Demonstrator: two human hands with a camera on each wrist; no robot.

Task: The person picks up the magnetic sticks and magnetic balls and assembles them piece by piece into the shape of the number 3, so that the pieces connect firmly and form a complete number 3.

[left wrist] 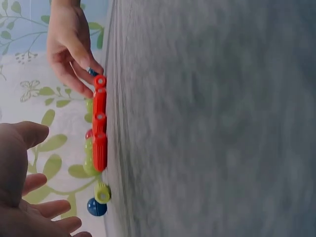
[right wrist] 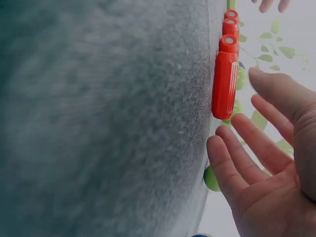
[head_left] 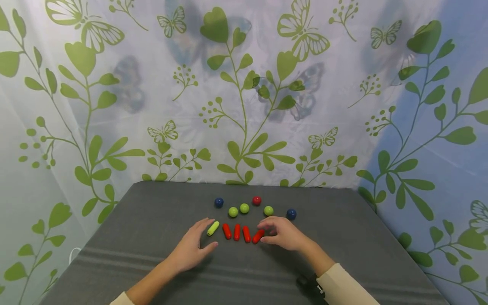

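Note:
Several short, ridged red plastic cylinders point(head_left: 237, 232) lie side by side in a row on the dark cloth-covered table point(head_left: 244, 279). At the row's left end lies a yellow-green cylinder point(head_left: 213, 228) of the same kind, slanted. My left hand point(head_left: 190, 250) hovers just left of it, thumb and fingers spread, holding nothing. On the other side, my right hand point(head_left: 284, 233) is held around the rightmost red cylinder point(head_left: 258, 236), with its fingertips close by. In the right wrist view the fingers of that hand are loosely extended and a gap shows between the thumb and the red cylinder point(right wrist: 225, 84).
Behind the row sit glossy balls: a blue ball point(head_left: 219, 202) at left, several green ones such as the green ball point(head_left: 244, 208), a red ball point(head_left: 257, 201), and another blue ball point(head_left: 291, 214) at right. A leaf-and-butterfly curtain point(head_left: 244, 106) hangs along the table's back edge.

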